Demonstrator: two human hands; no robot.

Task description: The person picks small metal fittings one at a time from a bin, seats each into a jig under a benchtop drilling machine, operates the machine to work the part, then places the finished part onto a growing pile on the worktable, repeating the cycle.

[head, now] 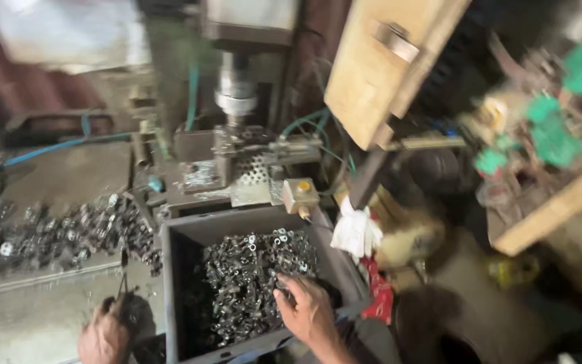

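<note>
Head view: a dark grey bin (182,236) sits in front of the person, filled on its right half with small shiny metal rings (254,283). The right hand (308,310) rests inside the bin on the ring heap, fingers curled down into the parts; whether its grip is closed on any rings cannot be told. The left hand (106,334) lies just left of the bin on the counter (28,317), its grip closed around a thin dark tool (124,280) that points upward. A second pile of loose rings (55,232) lies on the counter further left of the bin. Behind the bin stands a press machine (237,101) with a yellow-buttoned switch box (300,194). A white rag (356,229) hangs just right of the bin.
</note>
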